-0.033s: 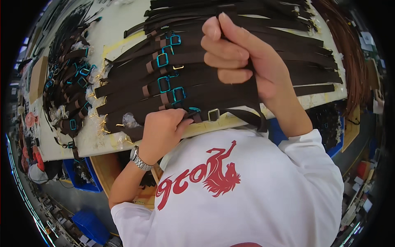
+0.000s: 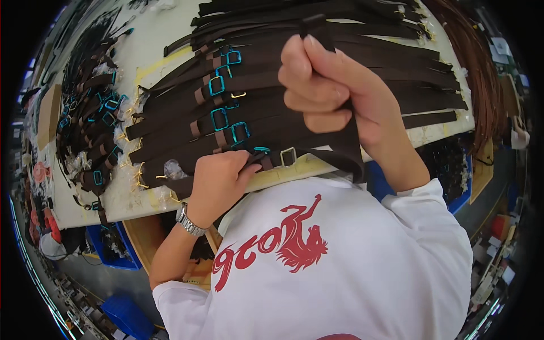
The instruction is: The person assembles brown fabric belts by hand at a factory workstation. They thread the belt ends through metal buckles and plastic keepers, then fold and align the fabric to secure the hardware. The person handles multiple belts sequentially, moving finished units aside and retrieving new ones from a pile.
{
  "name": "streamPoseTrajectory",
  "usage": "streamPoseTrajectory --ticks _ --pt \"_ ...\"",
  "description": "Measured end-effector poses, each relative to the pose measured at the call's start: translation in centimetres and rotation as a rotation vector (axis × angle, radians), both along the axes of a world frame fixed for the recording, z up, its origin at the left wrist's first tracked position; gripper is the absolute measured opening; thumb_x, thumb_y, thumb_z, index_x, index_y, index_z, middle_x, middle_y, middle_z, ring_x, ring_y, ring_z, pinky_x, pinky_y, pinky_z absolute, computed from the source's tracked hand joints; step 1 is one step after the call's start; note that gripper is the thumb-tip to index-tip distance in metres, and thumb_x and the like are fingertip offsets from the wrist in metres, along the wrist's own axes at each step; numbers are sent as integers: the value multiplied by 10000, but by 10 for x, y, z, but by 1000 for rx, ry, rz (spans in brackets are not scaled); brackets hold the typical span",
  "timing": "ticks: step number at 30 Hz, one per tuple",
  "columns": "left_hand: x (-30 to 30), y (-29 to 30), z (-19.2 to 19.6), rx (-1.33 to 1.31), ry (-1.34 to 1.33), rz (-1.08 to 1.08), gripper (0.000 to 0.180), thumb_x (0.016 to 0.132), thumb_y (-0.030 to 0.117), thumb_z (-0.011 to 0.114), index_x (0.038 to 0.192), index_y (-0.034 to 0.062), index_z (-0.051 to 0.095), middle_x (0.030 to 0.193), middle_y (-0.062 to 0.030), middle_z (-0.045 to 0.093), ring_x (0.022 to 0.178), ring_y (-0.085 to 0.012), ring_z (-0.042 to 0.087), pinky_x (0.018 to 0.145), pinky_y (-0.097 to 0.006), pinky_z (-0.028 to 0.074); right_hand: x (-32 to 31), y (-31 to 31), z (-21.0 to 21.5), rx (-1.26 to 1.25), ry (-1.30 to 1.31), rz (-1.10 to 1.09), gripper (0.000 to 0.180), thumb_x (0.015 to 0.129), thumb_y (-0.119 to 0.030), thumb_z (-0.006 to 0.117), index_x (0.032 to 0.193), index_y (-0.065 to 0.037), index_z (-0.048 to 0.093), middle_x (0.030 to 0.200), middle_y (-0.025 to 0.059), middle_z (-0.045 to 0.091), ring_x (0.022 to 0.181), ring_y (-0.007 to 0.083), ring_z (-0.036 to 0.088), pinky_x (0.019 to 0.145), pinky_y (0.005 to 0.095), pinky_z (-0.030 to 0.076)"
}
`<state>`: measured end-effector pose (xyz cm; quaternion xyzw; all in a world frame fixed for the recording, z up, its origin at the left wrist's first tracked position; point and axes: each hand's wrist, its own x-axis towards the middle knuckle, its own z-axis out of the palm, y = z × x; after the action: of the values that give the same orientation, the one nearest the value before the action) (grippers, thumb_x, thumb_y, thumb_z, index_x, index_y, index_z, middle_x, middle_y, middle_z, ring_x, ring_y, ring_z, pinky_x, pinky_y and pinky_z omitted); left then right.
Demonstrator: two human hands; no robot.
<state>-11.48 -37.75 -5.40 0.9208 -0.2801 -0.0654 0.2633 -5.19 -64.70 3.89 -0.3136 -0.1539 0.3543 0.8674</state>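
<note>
A pale tabletop [image 2: 153, 39] carries a wide spread of dark brown straps [image 2: 396, 62] with teal-wrapped buckles [image 2: 216, 86]. Left of that spread lies a darker heap of straps [image 2: 90, 107]. In front of the spread, the right hand [image 2: 334, 90] is fisted tight around one raised brown strap [image 2: 317, 27]. At the spread's near edge, the left hand [image 2: 218, 178] pinches that strap's end beside a bare metal buckle [image 2: 288, 156].

Right hand [image 2: 334, 90] raised toward twelve o'clock, fingers curled into a closed grip, knuckles facing left, thumb on top. Right forearm running down to four o'clock into a white sleeve. Left hand [image 2: 218, 178] lower, near nine o'clock of the right, fingers bent and pinching, wristwatch on wrist, forearm bare toward seven o'clock.
</note>
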Motion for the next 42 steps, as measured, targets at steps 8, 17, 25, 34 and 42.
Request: streamPoseTrajectory --ticks 8,17,25,34,42 --pt "10 -2 11 17 38 -42 350 906 219 830 784 -15 598 709 -209 610 671 -428 606 601 -484 446 -117 -149 3 -1008 -160 49 318 1067 -234 666 925 32 767 685 45 686 610 86 556 564 263 426" --pt "11 -1 7 -15 72 -36 341 908 200 840 903 -84 652 725 -260 577 635 -443 525 592 -463 413 -245 -182 -267 -1673 -295 -635 517 895 -168 778 1365 22 678 1003 245 764 897 369 737 855 442 571" --pt "4 -3 3 49 -108 -74 322 919 188 840 918 -70 646 756 -240 633 684 -450 609 625 -481 468 -280 -202 -421 -1859 291 -1049 287 835 -90 735 1106 -24 804 1008 300 755 1008 475 738 896 517 584" --pt "-3 8 1 141 -197 -135 276 951 171 808 923 -33 625 759 -236 626 713 -444 632 627 -485 475 -408 -391 -289 -2041 367 -1849 274 935 -294 815 1007 -31 833 881 137 811 835 271 774 757 401 558" --pt "-3 8 -1 49 -200 -131 293 936 168 825 910 -30 611 746 -231 592 702 -441 604 622 -475 461 -304 -305 -207 -1510 241 -246 280 994 -316 732 988 -57 838 759 -19 771 561 56 450 490 273 309"
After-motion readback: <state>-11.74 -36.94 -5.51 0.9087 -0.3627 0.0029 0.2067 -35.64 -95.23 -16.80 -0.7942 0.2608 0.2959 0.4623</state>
